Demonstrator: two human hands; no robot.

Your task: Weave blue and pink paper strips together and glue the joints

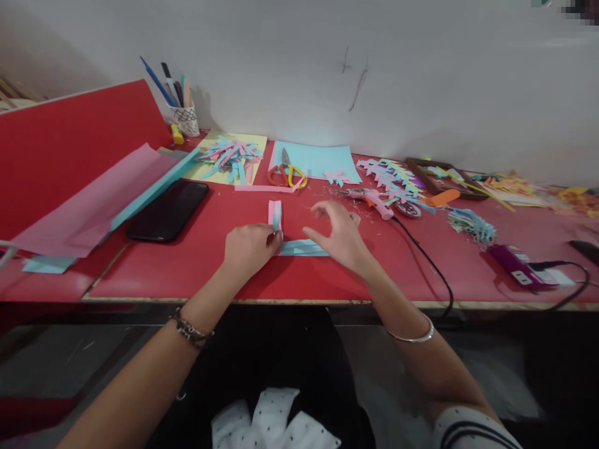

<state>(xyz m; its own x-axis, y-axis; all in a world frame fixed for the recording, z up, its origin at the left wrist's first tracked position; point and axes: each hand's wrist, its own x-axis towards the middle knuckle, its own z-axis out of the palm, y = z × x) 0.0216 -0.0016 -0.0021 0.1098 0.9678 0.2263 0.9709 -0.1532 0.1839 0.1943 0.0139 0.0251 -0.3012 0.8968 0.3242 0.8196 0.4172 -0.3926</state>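
My left hand [250,249] pinches a pink and blue paper strip [275,214] at the place where the strips meet, thumb and fingers closed. From there a light blue paper strip [303,248] runs flat to the right along the red table. Over its right end hovers my right hand [340,236], thumb and fingers spread apart, with nothing seen between them. A long thin pink strip [262,188] lies just beyond my hands. Past it rest scissors [286,174] with red and yellow handles, partly on a blue paper sheet [322,159].
A pink glue gun [372,201] lies right of my hands, its cord trailing over the table edge. On the left are a black phone [168,211] and folded pink paper [93,206]. Cut strips [231,156], a pen cup [186,118] and a purple power strip [520,268] surround the work area.
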